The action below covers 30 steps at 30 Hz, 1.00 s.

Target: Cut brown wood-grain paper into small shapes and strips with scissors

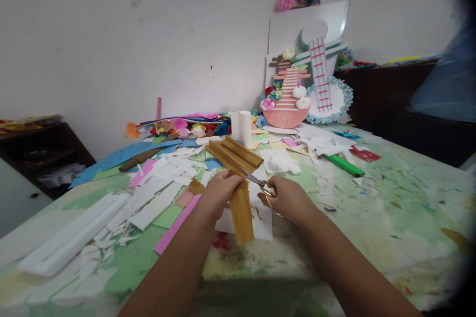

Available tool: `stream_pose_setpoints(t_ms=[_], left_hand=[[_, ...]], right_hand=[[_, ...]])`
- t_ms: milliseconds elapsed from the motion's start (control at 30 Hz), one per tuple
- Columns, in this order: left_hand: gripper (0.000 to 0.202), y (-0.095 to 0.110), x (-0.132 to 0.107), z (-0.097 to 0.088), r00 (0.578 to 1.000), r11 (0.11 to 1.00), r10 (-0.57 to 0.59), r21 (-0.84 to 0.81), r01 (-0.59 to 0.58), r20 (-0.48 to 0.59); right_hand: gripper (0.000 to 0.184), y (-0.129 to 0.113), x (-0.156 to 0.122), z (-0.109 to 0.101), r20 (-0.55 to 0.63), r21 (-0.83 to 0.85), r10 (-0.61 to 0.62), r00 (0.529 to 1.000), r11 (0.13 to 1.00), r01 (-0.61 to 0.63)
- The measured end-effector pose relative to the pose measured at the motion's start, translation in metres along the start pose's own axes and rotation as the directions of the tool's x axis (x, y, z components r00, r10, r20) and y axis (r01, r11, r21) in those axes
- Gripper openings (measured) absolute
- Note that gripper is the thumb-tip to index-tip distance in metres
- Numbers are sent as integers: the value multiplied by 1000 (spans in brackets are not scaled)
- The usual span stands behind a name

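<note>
In the middle of the head view my left hand (220, 192) is closed on a strip of mustard-brown crepe paper (242, 215), whose lower end hangs toward the table's front edge. My right hand (288, 198) grips a pair of scissors (261, 183) with gold-coloured handles. The blades point left and lie at the upper end of the strip, close to my left fingers. Whether the blades are apart cannot be made out. Just beyond lies a folded piece of the same brown crepe paper (236, 153). Under the strip is a white sheet of paper (265, 228).
White paper scraps (163, 173) and a long white piece (74, 237) cover the left side. A white roll (244, 129) stands behind. Paper instruments, one pink (286, 114) and one white and blue (336, 101), lean at the back. A green roll (344, 164) lies right.
</note>
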<state>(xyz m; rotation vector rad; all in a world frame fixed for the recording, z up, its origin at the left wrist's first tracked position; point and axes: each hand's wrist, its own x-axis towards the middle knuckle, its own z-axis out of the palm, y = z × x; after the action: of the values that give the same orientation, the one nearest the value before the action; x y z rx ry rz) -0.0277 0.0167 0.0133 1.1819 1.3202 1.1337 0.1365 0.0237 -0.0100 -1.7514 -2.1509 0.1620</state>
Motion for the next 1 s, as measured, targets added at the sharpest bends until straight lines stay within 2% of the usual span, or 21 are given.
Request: stream_pose_setpoints(t_ms=[167,367,567,700,867,1000], left_hand=[[10,5,-3,-4,996,1000,-11,-23,13,83],[6,4,-7,-2,992,998,-65,23,63,107],[6,1,-7,5,993,998,-54,35,50,102],[10,4,-9,8,988,997,-62,63,53,144],[18,3,-11,14,1000,996,6,-88,-5,14],[23,0,-10,16,999,970,33,-241,-26,26]], right_hand=[[32,2,0,-6,-188,-51,-92,978,995,84],[29,8,-7,-8,-337,-186,-175,925,976,116],[24,8,-7,-4,-362,-199,-178,915,974,111],[21,7,-7,-3,-352,-202,-214,911,968,149],[16,8,-9,-4,-397,-196,-179,900,975,107],[17,10,-10,-5,-417,-186,-150,896,980,78]])
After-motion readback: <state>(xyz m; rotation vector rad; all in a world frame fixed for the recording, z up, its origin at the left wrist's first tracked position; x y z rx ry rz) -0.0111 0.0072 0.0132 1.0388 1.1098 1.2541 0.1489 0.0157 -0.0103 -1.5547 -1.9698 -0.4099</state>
